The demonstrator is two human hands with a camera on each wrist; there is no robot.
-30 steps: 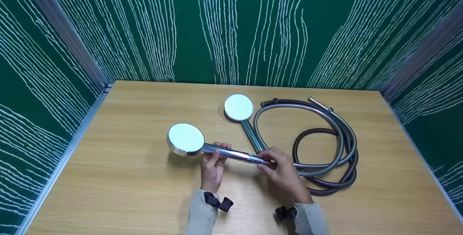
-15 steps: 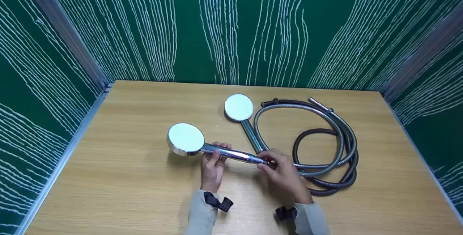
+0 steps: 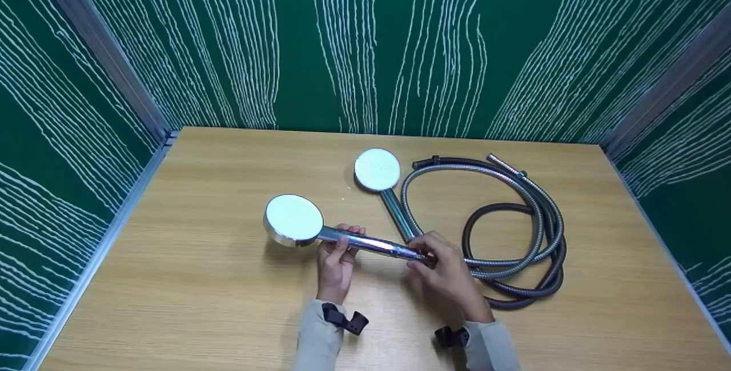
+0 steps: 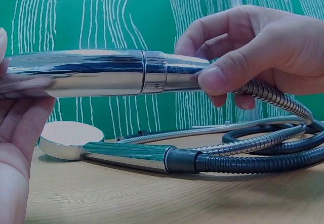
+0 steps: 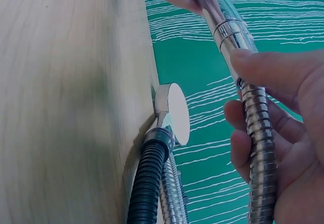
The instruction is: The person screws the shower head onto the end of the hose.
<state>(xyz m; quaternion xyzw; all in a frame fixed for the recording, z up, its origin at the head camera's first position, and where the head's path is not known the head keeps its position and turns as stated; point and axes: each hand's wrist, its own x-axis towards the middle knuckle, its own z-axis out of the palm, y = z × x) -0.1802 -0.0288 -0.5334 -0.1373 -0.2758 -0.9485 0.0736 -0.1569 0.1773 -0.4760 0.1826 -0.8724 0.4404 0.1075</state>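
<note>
A chrome shower head (image 3: pixel 293 220) is held above the table, its round white face up. My left hand (image 3: pixel 336 268) grips its handle, with the thumb across the top. At the handle's end my right hand (image 3: pixel 448 274) pinches the smooth chrome connector (image 4: pixel 185 70) of a silver metal hose (image 5: pixel 260 143). Connector and handle meet at a ribbed ring (image 4: pixel 155 72), with no visible gap. A second shower head (image 3: pixel 377 170) lies face up on the table behind, and a black hose (image 4: pixel 263 163) meets its handle at a dark collar (image 4: pixel 183 161).
Both hoses lie coiled and overlapping on the right of the wooden table (image 3: pixel 200 302). The free end (image 3: pixel 494 157) of the silver hose points to the back. Green walls (image 3: pixel 519 34) with white wavy lines enclose the table at the back and sides.
</note>
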